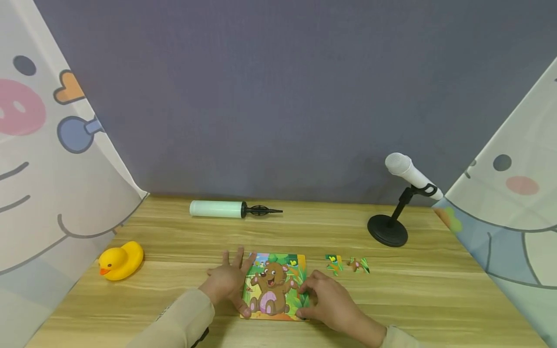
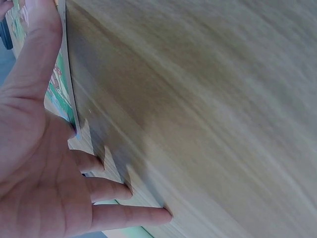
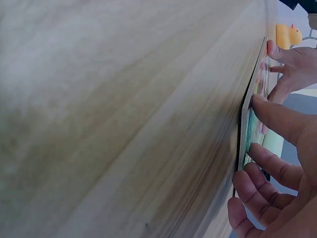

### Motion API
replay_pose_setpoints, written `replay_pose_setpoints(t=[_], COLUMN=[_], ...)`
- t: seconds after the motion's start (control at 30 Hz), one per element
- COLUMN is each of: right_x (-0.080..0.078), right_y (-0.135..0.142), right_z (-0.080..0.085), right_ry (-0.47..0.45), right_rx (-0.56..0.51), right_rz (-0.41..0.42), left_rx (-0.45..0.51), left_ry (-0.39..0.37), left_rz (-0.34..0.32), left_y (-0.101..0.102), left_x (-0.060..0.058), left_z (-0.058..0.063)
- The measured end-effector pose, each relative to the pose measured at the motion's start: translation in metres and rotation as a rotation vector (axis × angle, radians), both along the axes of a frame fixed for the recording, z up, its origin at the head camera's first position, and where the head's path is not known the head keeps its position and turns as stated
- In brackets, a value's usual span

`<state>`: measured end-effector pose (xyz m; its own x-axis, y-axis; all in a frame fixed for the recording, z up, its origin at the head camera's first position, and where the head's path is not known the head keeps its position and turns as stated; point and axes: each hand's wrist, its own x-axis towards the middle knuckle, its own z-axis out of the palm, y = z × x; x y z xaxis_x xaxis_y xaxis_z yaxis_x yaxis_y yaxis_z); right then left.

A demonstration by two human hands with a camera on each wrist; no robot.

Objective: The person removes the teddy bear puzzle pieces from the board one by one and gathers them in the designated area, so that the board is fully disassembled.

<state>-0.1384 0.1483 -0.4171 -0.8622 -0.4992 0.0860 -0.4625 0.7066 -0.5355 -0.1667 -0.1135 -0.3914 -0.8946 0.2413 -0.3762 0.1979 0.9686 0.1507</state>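
Observation:
A jigsaw puzzle of a brown bear lies flat on the wooden table, in front of the person. At its left edge, the left hand is spread with straight fingers, its thumb touching the puzzle's lower left corner. The right hand grips the right edge between thumb and bent index finger; in the right wrist view, its other fingers curl beside the edge. Whether a separate piece sits beneath those fingertips is hidden. Two loose jigsaw pieces lie right of the puzzle.
A yellow rubber duck sits at the left of the table. Along the back lies a pale green hand pump with a black nozzle. A white microphone on a black stand stands at the back right.

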Motion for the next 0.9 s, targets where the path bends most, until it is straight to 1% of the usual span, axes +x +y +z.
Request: replay_pose_setpoints(t=[0.2, 0.4, 0.63, 0.8, 0.9], right_x=[0.0007, 0.0009, -0.0002, -0.001, -0.0031], right_y=[0.0, 0.0008, 0.0032, 0.0057, 0.0078], right_z=[0.0007, 0.0018, 0.003, 0.0032, 0.0026], right_ry=[0.007, 0.047, 0.048, 0.09, 0.1], right_rx=[0.01, 0.069, 0.109, 0.141, 0.147], right_rz=[0.007, 0.022, 0.035, 0.038, 0.027], left_rx=[-0.002, -0.01, -0.009, -0.01, -0.008], left_ry=[0.01, 0.007, 0.005, 0.005, 0.012], left_rz=[-0.003, -0.004, -0.001, -0.001, -0.004], left_y=[0.0006, 0.001, 0.0018, 0.002, 0.0014], left_x=[0.0003, 0.0, 0.0001, 0.0005, 0.0009], left_z=[0.0012, 0.0016, 0.0003, -0.0005, -0.0011])
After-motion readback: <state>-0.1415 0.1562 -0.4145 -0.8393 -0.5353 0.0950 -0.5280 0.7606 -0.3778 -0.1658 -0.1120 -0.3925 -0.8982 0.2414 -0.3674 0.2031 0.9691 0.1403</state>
